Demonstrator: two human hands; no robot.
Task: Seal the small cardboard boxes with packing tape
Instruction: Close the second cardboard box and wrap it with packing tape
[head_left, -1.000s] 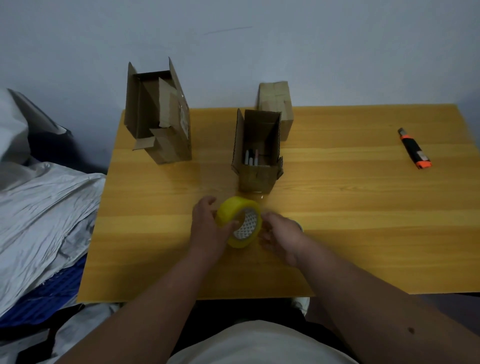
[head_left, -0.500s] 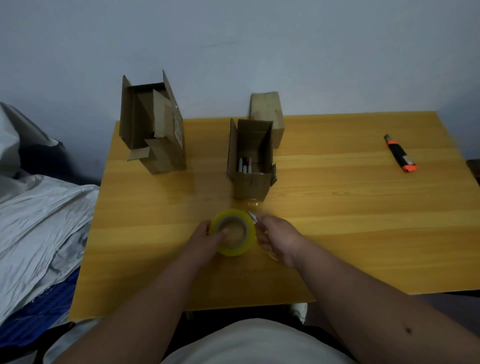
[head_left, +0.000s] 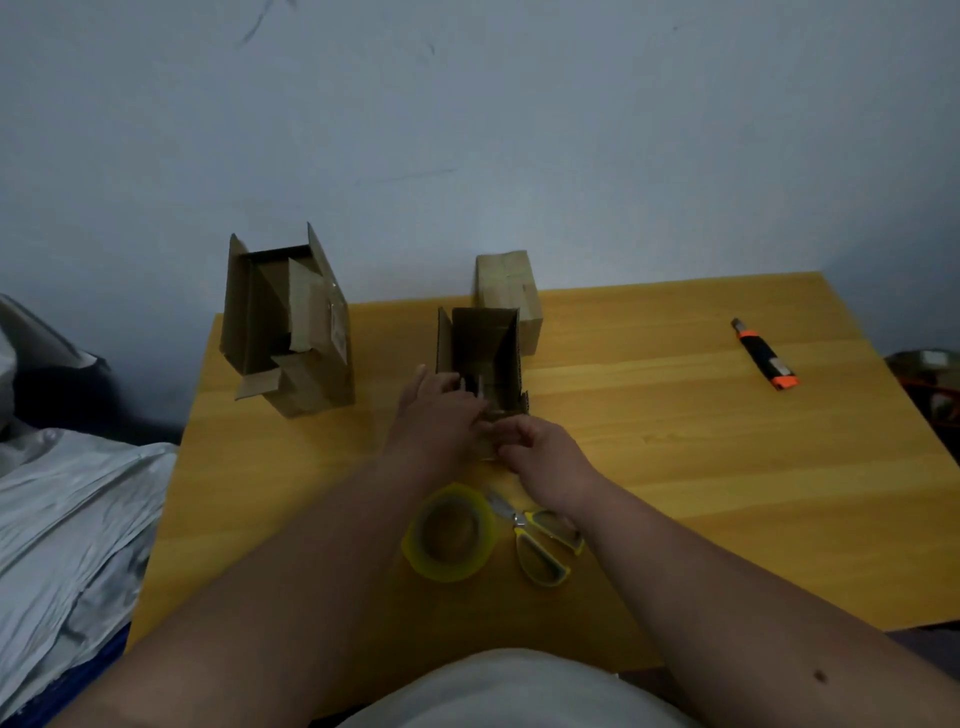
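I am seeing my left hand (head_left: 439, 415) and right hand (head_left: 540, 452) curling onto the near flap of the small open brown cardboard box (head_left: 485, 358) mid-worktop (head_left: 675, 467); dark slim items are standing inside. The yellow packing tape roll (head_left: 449, 532) is lying just beside the yellow-handled scissors (head_left: 535, 540).

The worktop (head_left: 675, 457) (yellow wood) carries three boxes (head_left: 291, 332), tape (head_left: 449, 532), scissors (head_left: 540, 545) and a knife (head_left: 766, 356).

At frame centre, the left hand (head_left: 441, 410) and right hand (head_left: 540, 452) meet at the near edge of an open small cardboard box (head_left: 488, 353). Below them, a yellow tape roll (head_left: 449, 530) and yellow-handled scissors (head_left: 540, 545) lie on the table (head_left: 727, 467).
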